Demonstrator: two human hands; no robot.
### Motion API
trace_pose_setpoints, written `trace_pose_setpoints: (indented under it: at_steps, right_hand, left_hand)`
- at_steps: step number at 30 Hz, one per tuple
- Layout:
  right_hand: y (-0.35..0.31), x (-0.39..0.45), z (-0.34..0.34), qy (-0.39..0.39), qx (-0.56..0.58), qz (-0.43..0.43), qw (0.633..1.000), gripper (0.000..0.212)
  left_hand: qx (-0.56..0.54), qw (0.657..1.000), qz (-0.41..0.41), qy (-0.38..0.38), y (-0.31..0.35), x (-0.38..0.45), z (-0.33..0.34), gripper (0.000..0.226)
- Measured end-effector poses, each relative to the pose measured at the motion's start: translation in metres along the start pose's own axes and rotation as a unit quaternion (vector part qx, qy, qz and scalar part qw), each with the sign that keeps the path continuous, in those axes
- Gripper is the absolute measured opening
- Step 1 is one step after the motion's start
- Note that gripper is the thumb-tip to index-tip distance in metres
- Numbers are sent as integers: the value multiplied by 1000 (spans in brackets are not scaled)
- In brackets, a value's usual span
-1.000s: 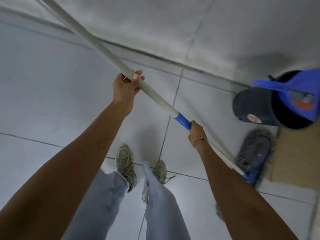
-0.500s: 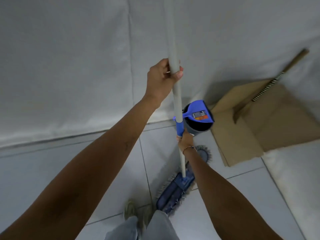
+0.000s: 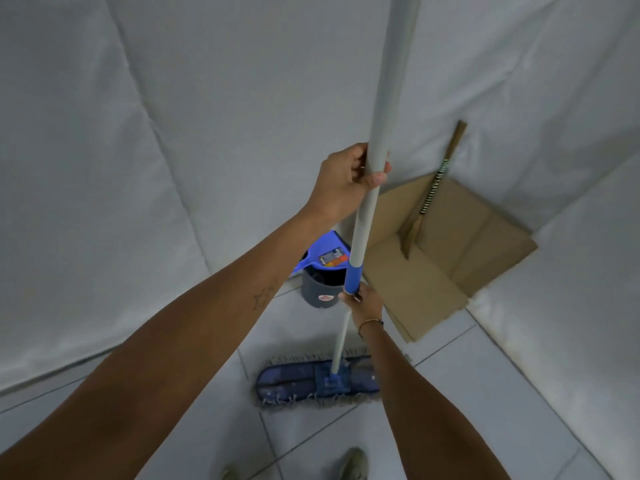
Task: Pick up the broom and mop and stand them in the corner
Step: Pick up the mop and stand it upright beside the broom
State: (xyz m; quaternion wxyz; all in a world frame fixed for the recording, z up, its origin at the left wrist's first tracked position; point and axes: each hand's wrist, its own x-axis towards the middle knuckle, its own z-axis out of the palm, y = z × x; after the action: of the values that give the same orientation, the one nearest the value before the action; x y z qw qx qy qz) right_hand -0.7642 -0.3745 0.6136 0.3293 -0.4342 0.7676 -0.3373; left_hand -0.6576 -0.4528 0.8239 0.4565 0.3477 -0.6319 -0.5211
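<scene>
Against the corner where two pale walls [image 3: 145, 140] meet, a tiled floor [image 3: 485, 393] spreads out below. Flattened cardboard [image 3: 446, 258] leans in that corner, its lower edge on the floor. The mop [image 3: 363, 223] stands almost upright in front of the person, its grey pole running out of the top of the view and its blue head [image 3: 317, 379] flat on the tiles, fringe showing along both long edges. Just beyond the head sits a dark bucket [image 3: 320, 289] with a blue dustpan [image 3: 325, 252] resting across its rim. The broom [image 3: 433, 188] already leans in the corner, its striped handle against the wall and its bristles touching the cardboard. The left hand [image 3: 346, 181] is wrapped round the grey pole high up, thumb across the front. The right hand [image 3: 363, 303] is closed round the pole lower down, right under the blue collar [image 3: 353, 278], a thin bracelet [image 3: 369, 323] on the wrist. Two shoe tips [image 3: 353, 464] show at the bottom edge.
</scene>
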Motion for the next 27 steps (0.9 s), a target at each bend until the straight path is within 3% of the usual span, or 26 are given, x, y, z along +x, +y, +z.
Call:
trace_pose_setpoints:
  at_steps: [8,13,16,21,24,27]
  right_hand:
    - [62,56,-125,27,49,38,998,10]
    - [83,107,-191,13,72,51,996,31]
    - [92,135,-214,9,76,72,994,37]
    - [103,205,-238,-7,88,65,994,10]
    - [104,250,-249,-32,76,75,994,29]
    - [106,296,-259,-30,53,80,995,34]
  left_hand:
    - [17,998,19,-51,17,55,155,38]
    - [43,998,34,-33,20,100,226,37]
    - [39,999,34,-18,13,126,245,39]
    - [43,998,36,-2,-3,180,275,38]
    - [37,999,37,12,-16,218,287,41]
    - [44,998,45,0,-30,257,299,41]
